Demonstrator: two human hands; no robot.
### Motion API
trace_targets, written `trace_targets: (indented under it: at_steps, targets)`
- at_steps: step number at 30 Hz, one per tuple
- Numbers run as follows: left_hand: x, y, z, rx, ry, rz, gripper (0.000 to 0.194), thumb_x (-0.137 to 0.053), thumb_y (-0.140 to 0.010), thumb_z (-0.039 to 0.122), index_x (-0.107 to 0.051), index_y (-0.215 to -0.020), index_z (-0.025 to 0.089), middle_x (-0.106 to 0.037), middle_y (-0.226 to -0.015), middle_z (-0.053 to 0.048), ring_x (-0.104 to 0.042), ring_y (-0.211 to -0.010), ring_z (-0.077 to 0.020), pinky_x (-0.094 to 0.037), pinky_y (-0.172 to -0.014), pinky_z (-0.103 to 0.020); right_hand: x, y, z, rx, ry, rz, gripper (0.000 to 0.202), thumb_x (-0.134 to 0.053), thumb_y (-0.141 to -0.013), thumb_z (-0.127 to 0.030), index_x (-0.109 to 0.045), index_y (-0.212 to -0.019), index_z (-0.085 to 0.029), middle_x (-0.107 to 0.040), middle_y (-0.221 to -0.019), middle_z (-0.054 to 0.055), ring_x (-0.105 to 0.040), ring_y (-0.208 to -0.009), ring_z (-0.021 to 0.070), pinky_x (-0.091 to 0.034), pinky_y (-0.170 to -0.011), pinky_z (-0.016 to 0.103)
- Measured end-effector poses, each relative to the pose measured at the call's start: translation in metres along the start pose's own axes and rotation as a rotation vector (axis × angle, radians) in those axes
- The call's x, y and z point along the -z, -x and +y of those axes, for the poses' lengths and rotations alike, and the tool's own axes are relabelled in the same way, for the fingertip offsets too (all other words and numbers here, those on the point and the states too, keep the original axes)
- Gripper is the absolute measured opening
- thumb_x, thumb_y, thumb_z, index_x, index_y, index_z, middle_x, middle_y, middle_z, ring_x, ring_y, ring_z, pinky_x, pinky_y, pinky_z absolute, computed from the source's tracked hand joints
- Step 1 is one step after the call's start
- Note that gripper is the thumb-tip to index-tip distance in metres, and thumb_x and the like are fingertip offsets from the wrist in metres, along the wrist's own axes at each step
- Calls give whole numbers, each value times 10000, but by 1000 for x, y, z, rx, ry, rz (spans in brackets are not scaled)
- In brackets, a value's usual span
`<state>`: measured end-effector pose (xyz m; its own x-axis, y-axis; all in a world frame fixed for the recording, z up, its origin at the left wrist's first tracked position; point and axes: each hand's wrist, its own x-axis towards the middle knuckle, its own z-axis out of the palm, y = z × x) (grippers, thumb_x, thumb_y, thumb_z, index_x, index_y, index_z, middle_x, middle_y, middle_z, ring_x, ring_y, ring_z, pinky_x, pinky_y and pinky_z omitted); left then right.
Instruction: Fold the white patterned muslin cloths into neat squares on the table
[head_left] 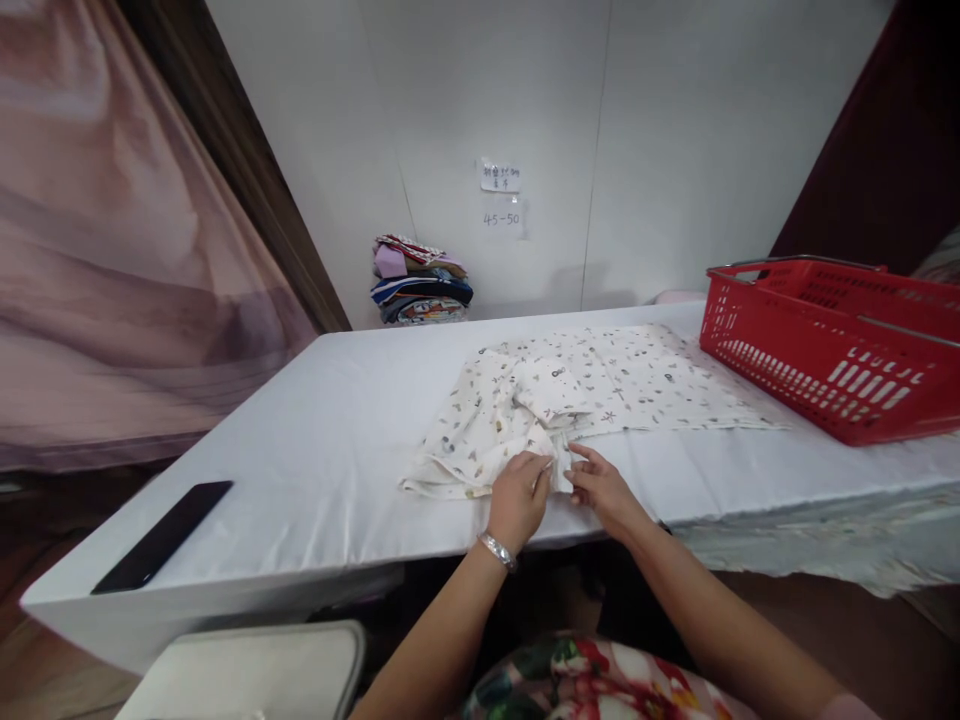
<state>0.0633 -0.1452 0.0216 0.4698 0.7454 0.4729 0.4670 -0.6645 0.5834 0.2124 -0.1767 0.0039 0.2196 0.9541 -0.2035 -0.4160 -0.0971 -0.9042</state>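
Across the table, printed cloth stretches left to right. The left hand pinches its near edge; the right hand curls close beside, grip unclear.

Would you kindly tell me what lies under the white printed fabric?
The white tablecloth shows around the edges of the white printed fabric, which lies on it. Anything else beneath is covered and cannot be seen.

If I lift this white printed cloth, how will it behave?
The printed cloth will probably flop: part lies in soft folds. It's likely light, since its edges look thin. The flat end beside the red basket may trail.
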Motion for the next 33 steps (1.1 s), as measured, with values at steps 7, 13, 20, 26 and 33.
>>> trace_targets:
  at_steps: [7, 13, 20, 26, 33]
  targets:
    - [-4, 7, 2, -75, -60, -75, 311, -409, -867, 155, -567, -1127, 216, -598, -964, -47, -525, -910, -161, -456, -790, -302, -6, 13, -13, -43, -126, -39, 519, -722, -563, -185, -554, -1054, -206, -487, -657, -67, -459, -547, 64, -407, -515, 212]
    - [-2, 10, 4, -108, -113, -122, 367, -394, -858, 124, -531, -1183, 223, -583, -1031, -61, -508, -946, -178, -442, -815, -328, -6, 14, -16, -72, -94, -50, 511, -688, -574, -178, -549, -1065, -210, -476, -641, -67, -460, -544, 72, -427, -541, 227]
    - [0, 15, 2, -165, -113, -129, 387, -403, -850, 105, -528, -1184, 257, -581, -1051, -53, -505, -951, -173, -430, -814, -318, -2, 14, -17, -105, -70, -91, 478, -675, -595, -161, -558, -1057, -194, -502, -642, -56, -477, -548, 73, -416, -518, 211]
    - [4, 18, 4, -183, -128, -163, 415, -443, -808, 96, -508, -1190, 246, -568, -1078, -54, -498, -981, -187, -417, -829, -335, -2, 17, -20, -113, -65, -84, 449, -662, -606, -150, -560, -1042, -184, -552, -683, -34, -521, -588, 89, -470, -580, 242]
    - [-8, 18, 6, -81, -256, -96, 276, -489, -767, 117, -550, -1023, 203, -593, -940, -59, -517, -895, -205, -419, -765, -348, -4, 21, -20, -115, -6, -109, 474, -644, -624, -181, -533, -1084, -189, -598, -726, -8, -582, -641, 122, -442, -532, 220]
